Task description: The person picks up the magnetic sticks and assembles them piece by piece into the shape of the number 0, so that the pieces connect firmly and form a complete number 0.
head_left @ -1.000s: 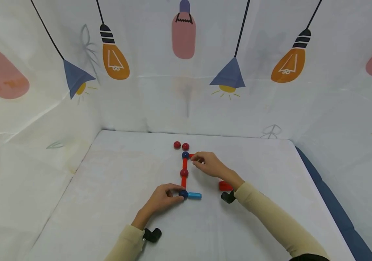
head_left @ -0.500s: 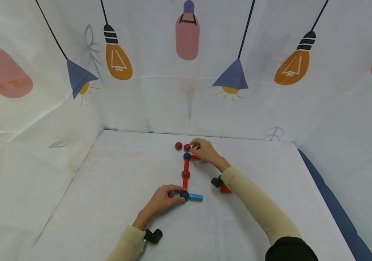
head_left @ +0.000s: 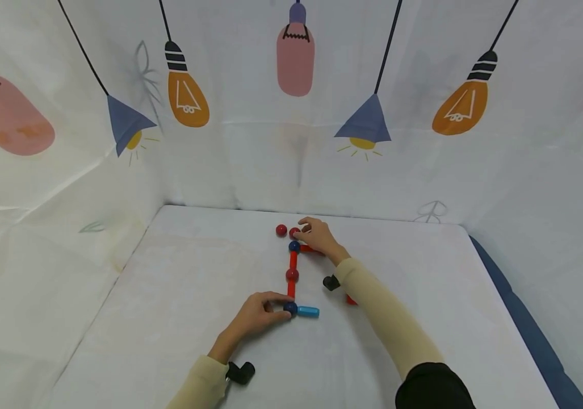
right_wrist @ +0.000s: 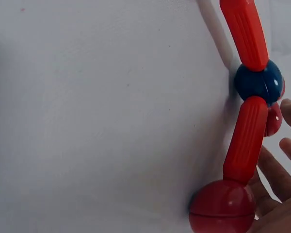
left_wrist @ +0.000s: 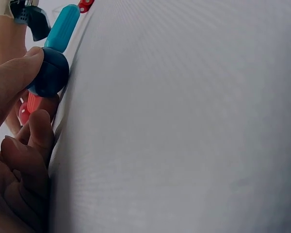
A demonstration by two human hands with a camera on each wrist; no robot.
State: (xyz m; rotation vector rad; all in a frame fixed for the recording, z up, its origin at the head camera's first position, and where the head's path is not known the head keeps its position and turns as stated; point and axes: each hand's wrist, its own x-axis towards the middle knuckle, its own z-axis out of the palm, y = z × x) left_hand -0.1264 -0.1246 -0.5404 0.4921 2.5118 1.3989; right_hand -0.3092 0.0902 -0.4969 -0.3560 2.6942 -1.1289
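Chain (head_left: 292, 275): joined, on the counter (head_left: 184, 307) between my hands; red side rod (head_left: 311, 249) at far end, light-blue rod (head_left: 308, 312) at near, outer end bare.
Near blue ball (head_left: 290, 308): pinched by my left hand (head_left: 253, 314).
Still loose: left red ball (head_left: 281, 230), right red ball (head_left: 294, 232).
Right hand (head_left: 320, 236): partly curled at right red ball; I can't tell if gripping.

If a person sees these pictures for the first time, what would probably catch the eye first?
Probably the red and blue chain of balls and rods, near the middle of the white table. Next would be the left hand, gripping the chain's near blue ball, and the right hand, by two red balls at the far end. Behind, orange bulbs printed on the pale wall sheet also draw the eye.
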